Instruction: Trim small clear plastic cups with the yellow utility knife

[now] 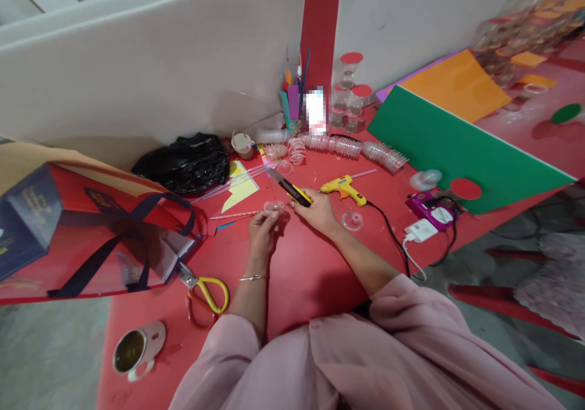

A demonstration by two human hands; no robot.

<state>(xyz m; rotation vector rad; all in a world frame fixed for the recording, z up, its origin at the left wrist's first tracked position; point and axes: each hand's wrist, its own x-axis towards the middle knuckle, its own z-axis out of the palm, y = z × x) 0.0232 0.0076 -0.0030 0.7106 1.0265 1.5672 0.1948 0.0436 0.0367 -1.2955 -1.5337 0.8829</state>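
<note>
The small clear plastic cup sits in front of me over the table, pinched at its near side by my left hand, whose fingertips are drawn narrow around it. My right hand, at three o'clock of the cup, is closed around a black and yellow cutter, its blade out and pointing between ten and eleven. Whether the blade has cut this cup I cannot tell; the plastic is too small and see-through.

A yellow glue gun lies between two and three o'clock, apart from my right hand, with a clear round piece at three. At nine is a striped straw; at ten, some yellow paper.

Further out at one o'clock stand cups joined in upright stacks with red discs on top; I judge those assembled. Between one and two, long rows of nested cups look unused, so much seems left, and the cup in my fingers is joined to nothing that I can see. A green board leans at two, a purple socket box is at three, and scissors lie at seven.
</note>
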